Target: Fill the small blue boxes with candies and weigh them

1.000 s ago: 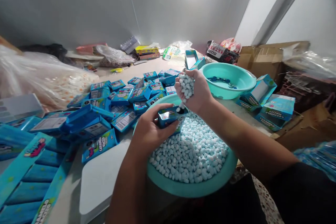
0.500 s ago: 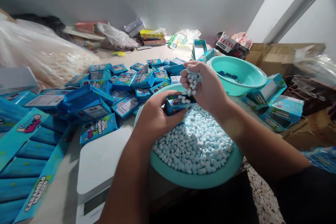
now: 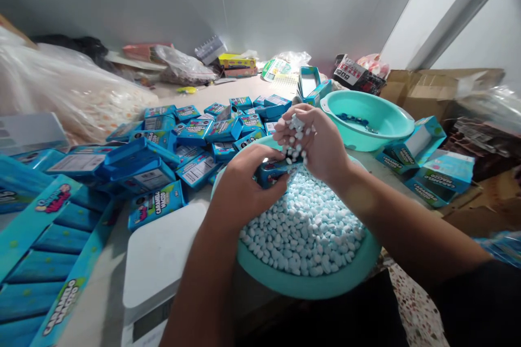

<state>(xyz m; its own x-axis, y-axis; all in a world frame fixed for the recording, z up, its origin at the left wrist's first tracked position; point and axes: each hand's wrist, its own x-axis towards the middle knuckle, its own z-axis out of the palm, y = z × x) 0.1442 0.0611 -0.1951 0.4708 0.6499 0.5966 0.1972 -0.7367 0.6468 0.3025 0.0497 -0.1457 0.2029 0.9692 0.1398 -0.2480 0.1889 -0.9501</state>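
My left hand is wrapped round a small blue candy box, its open end turned toward my other hand. My right hand is cupped round a small heap of pale blue and white candies. Some of them are dropping at the mouth of the box, and a few fall past it. Both hands are over a turquoise basin full of the same candies. How full the box is cannot be seen.
A white kitchen scale stands left of the basin. Many blue candy boxes lie piled behind it, and a display carton holds more. A second turquoise basin stands back right, beside open blue cartons.
My right hand has tilted and its fingers have loosened, so fewer candies remain in it and some are falling. The view has shifted slightly.
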